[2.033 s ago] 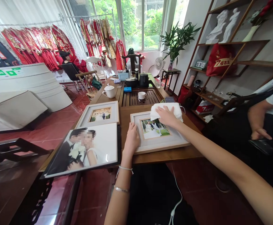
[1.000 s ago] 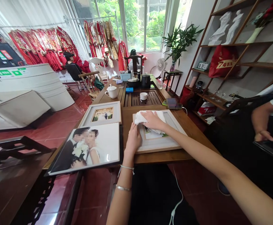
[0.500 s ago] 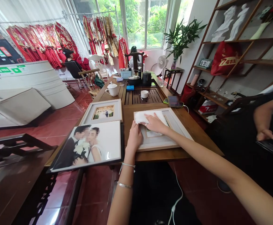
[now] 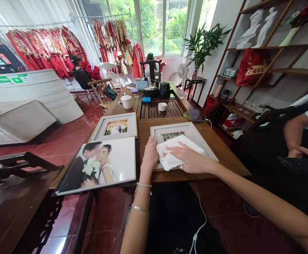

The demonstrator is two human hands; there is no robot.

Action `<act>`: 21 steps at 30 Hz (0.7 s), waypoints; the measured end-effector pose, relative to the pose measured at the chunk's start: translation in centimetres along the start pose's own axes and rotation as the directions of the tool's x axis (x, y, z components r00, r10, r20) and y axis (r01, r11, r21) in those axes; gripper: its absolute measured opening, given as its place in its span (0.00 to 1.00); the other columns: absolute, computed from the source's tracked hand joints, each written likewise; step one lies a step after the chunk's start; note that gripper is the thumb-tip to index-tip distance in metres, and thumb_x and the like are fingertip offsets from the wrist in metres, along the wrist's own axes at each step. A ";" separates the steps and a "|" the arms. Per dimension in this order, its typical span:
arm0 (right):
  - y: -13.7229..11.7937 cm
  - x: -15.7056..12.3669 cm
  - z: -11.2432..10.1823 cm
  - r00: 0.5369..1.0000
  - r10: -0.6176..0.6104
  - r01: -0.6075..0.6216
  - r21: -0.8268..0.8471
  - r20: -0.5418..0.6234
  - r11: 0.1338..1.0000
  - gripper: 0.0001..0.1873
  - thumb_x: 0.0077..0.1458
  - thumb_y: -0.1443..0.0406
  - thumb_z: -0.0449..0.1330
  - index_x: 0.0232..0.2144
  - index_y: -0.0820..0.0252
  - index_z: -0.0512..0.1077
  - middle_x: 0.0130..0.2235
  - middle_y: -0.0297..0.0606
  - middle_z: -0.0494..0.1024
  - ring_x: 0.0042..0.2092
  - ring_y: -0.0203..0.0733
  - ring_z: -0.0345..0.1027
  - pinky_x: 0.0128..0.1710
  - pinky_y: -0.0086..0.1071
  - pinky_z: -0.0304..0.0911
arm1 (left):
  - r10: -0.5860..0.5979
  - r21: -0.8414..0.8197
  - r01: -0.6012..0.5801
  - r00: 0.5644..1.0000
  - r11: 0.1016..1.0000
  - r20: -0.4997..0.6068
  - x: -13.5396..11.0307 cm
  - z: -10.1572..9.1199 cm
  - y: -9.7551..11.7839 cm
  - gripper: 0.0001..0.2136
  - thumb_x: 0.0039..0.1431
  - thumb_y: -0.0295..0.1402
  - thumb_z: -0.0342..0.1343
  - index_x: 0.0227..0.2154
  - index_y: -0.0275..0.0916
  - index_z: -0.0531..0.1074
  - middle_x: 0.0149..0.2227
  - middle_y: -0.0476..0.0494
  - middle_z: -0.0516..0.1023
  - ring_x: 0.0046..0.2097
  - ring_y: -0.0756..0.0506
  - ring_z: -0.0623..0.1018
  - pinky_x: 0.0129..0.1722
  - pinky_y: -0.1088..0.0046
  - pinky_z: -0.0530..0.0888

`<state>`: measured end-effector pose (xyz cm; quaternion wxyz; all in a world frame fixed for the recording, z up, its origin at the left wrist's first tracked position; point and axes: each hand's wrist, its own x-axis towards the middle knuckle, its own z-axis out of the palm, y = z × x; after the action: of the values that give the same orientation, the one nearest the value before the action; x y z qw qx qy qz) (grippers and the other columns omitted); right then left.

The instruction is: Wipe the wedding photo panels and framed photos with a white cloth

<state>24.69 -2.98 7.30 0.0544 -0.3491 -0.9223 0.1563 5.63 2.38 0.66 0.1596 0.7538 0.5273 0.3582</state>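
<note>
A picture frame (image 4: 209, 152) with a pale wood edge and a light mat lies flat on the wooden table in front of me. Part of its photo shows above a white cloth (image 4: 167, 160) spread over the frame's lower half. My right hand (image 4: 191, 157) presses on this cloth from above, fingers stretched out across it. At the frame's left edge, my left hand (image 4: 150, 152) has its fingers closed on the rim; the thumb side is partly hidden. Left of it lie a large wedding photo panel (image 4: 124, 160) and, just behind that, a second framed photo (image 4: 97, 129).
Farther back on the wooden table (image 4: 228, 165) stand a white lidded teapot (image 4: 126, 102), a slatted tea tray (image 4: 150, 112) with a white cup (image 4: 162, 106), and a phone (image 4: 195, 115) on a cable. A seated person's hand (image 4: 301, 152) holds a dark device at right.
My right hand has drawn the white cloth from the frame's upper left down to its lower middle, uncovering the upper part of the photo. My left hand stays at the left edge.
</note>
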 end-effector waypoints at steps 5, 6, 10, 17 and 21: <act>-2.0 -4.9 -1.1 1.000 -0.025 0.025 -0.031 0.004 0.999 0.43 0.35 0.77 0.49 0.59 0.59 0.62 0.60 0.40 0.67 0.65 0.45 0.49 0.65 0.52 0.34 | -0.073 0.047 0.071 0.996 0.996 0.042 -0.4 0.9 0.1 0.24 0.61 0.31 0.48 0.58 0.25 0.58 0.65 0.23 0.53 0.68 0.35 0.47 0.65 0.53 0.53; -2.3 -5.8 -1.1 1.000 -0.002 0.001 -0.053 -0.010 0.999 0.44 0.35 0.77 0.49 0.59 0.58 0.62 0.60 0.39 0.67 0.65 0.44 0.49 0.65 0.52 0.35 | -0.074 0.043 0.072 0.996 0.996 0.051 -0.4 1.0 0.0 0.24 0.61 0.30 0.47 0.59 0.25 0.57 0.66 0.24 0.51 0.68 0.35 0.46 0.66 0.53 0.52; -1.7 -8.7 -0.3 0.985 0.107 -0.130 -0.171 -0.137 0.977 0.44 0.34 0.77 0.48 0.58 0.57 0.63 0.60 0.37 0.67 0.64 0.45 0.52 0.64 0.54 0.41 | -0.072 0.031 0.070 0.995 0.997 0.070 -0.2 1.2 -0.6 0.23 0.61 0.25 0.40 0.60 0.26 0.55 0.66 0.26 0.51 0.68 0.37 0.44 0.66 0.54 0.50; 5.2 -8.1 0.7 0.937 0.174 -0.268 -0.305 -0.302 0.914 0.41 0.35 0.74 0.50 0.57 0.59 0.63 0.60 0.40 0.67 0.63 0.52 0.52 0.61 0.62 0.40 | -0.058 0.000 0.058 0.995 0.998 0.086 -0.4 0.9 -0.8 0.28 0.55 0.19 0.40 0.61 0.29 0.53 0.67 0.32 0.50 0.68 0.39 0.43 0.67 0.54 0.49; 9.3 -5.0 -0.4 0.936 0.207 -0.291 -0.295 -0.285 0.910 0.39 0.38 0.72 0.52 0.58 0.59 0.62 0.61 0.40 0.64 0.64 0.53 0.50 0.61 0.61 0.41 | -0.067 0.020 0.066 0.993 0.998 0.093 -0.4 0.7 -0.5 0.28 0.55 0.19 0.40 0.61 0.26 0.54 0.67 0.29 0.50 0.68 0.38 0.44 0.67 0.54 0.49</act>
<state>34.35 0.35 4.71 0.0884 -0.4856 -0.8688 -0.0407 5.74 2.28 -0.30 0.1898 0.7530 0.5470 0.3125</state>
